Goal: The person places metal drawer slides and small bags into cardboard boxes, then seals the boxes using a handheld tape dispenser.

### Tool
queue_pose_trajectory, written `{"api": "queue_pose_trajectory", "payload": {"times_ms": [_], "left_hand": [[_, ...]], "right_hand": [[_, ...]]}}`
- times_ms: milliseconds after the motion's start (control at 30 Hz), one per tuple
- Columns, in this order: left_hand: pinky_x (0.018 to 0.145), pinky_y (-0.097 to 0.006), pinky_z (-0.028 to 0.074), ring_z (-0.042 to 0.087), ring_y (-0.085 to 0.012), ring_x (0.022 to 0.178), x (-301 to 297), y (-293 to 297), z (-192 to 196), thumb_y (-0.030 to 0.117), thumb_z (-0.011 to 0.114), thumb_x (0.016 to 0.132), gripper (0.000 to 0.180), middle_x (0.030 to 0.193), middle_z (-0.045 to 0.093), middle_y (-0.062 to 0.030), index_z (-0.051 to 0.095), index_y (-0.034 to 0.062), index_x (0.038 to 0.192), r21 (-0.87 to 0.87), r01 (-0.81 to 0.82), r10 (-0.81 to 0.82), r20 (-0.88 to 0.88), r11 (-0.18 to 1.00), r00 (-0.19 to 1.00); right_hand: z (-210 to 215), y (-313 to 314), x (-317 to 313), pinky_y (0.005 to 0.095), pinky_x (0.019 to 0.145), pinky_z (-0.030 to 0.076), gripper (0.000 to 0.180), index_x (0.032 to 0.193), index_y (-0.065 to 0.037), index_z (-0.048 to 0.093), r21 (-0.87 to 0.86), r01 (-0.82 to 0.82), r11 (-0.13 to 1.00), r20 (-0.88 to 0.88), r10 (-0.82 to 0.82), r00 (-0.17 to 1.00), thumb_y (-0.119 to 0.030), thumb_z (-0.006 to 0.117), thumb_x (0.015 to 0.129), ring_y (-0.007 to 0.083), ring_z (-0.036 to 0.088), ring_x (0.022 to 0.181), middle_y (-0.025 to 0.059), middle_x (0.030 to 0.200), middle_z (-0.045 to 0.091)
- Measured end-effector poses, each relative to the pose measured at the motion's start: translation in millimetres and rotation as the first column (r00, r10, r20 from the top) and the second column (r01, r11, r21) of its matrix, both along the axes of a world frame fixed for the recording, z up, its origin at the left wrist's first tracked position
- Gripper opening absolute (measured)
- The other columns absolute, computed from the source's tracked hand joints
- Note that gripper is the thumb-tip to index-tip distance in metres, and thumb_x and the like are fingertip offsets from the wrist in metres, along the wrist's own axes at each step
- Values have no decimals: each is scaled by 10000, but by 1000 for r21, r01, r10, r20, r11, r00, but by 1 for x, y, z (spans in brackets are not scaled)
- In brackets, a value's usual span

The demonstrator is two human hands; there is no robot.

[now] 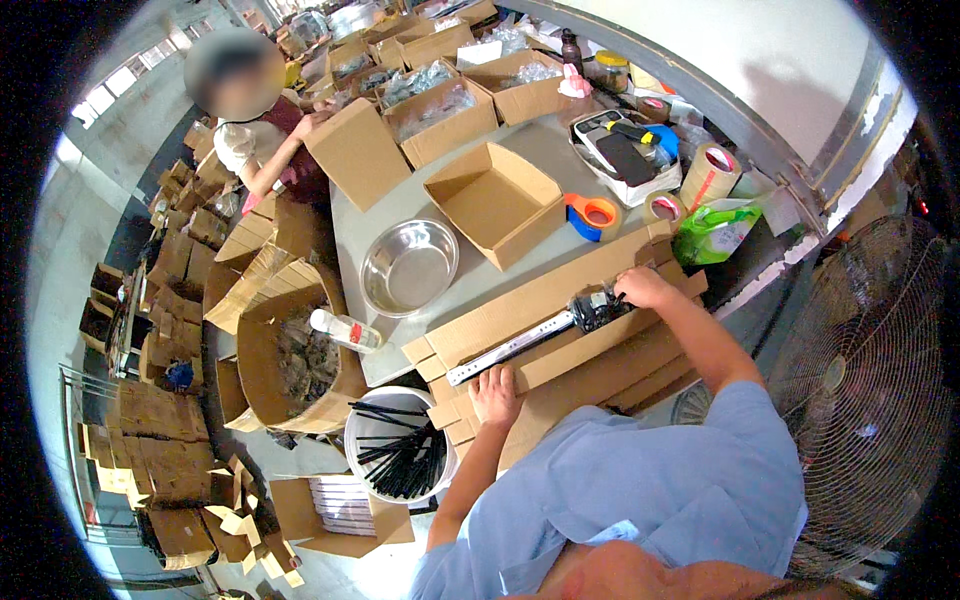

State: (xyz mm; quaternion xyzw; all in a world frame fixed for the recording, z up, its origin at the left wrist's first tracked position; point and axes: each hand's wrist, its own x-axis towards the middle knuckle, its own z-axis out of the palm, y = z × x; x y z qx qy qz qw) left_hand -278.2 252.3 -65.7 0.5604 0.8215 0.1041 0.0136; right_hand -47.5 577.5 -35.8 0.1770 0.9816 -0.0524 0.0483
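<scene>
A long flat cardboard box (545, 330) lies opened out in front of me. Inside it are silver metal rails (510, 348), resembling drawer slides, and a bundle of black parts (598, 310) at their right end. My left hand (495, 397) rests on the near cardboard flap by the rails' left end, fingers extended. At the box's right end my right hand (645, 288) has curled fingers beside the black parts; what they pinch, if anything, is hidden. More flat cardboard (575, 400) is stacked under the box.
A steel bowl (408, 268), an open carton (495, 205) and an orange-and-blue tape dispenser (594, 216) stand on the grey table. A bucket of black rods (400, 445) is at left. A large fan (850, 400) stands right. Across the table, a person (275, 150) touches a carton.
</scene>
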Motion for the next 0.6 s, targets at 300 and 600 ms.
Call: {"api": "queue_pose_trajectory", "payload": {"times_ms": [300, 600], "left_hand": [[920, -464, 348, 498, -242, 1064, 1, 4, 0, 305, 779, 600, 560, 1086, 546, -33, 527, 163, 1080, 76, 3, -1, -31, 997, 1000], [951, -471, 329, 482, -243, 1105, 3, -8, -2, 336, 759, 631, 560, 1139, 536, -41, 514, 158, 1102, 179, 49, -32, -94, 983, 995]], "right_hand": [[40, -3, -6, 422, 742, 487, 187, 864, -126, 705, -128, 179, 976, -205, -203, 958, -190, 692, 689, 300, 627, 832, 102, 836, 669], [10, -19, 5, 421, 689, 499, 135, 816, -154, 723, -158, 148, 976, 52, -142, 989, -215, 694, 699, 286, 635, 787, 81, 803, 666]]}}
